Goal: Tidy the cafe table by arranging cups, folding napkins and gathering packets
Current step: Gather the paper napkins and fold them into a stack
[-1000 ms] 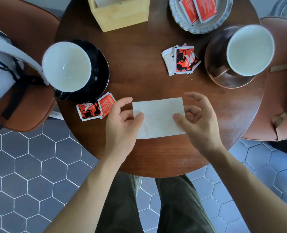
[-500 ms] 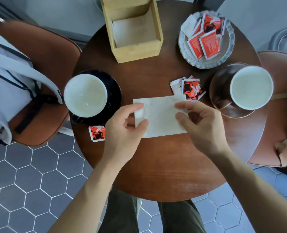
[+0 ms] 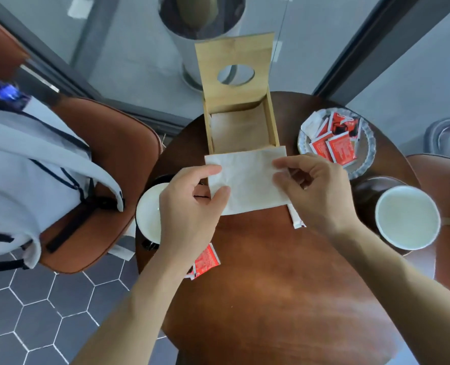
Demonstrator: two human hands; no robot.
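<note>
A folded white napkin (image 3: 247,177) is held above the round wooden table (image 3: 279,293), just in front of an open bamboo box (image 3: 241,127). My left hand (image 3: 189,206) pinches its left edge and my right hand (image 3: 316,191) pinches its right edge. A white cup (image 3: 150,213) on a dark saucer sits at the left, partly hidden by my left hand. Another white cup (image 3: 407,217) stands on a brown saucer at the right. Red packets (image 3: 334,143) lie in a grey dish (image 3: 367,156). One red packet (image 3: 205,260) lies under my left wrist.
A brown chair (image 3: 118,164) with a white backpack (image 3: 26,164) stands to the left. A second brown chair (image 3: 445,206) is at the right. A white packet edge (image 3: 296,218) shows under my right hand. A metal bin (image 3: 200,25) stands behind glass beyond the table.
Both hands have carried the napkin away from me, from the table's middle up to the front of the bamboo box. The view has tilted forward, and the loose packets by the right cup are now covered.
</note>
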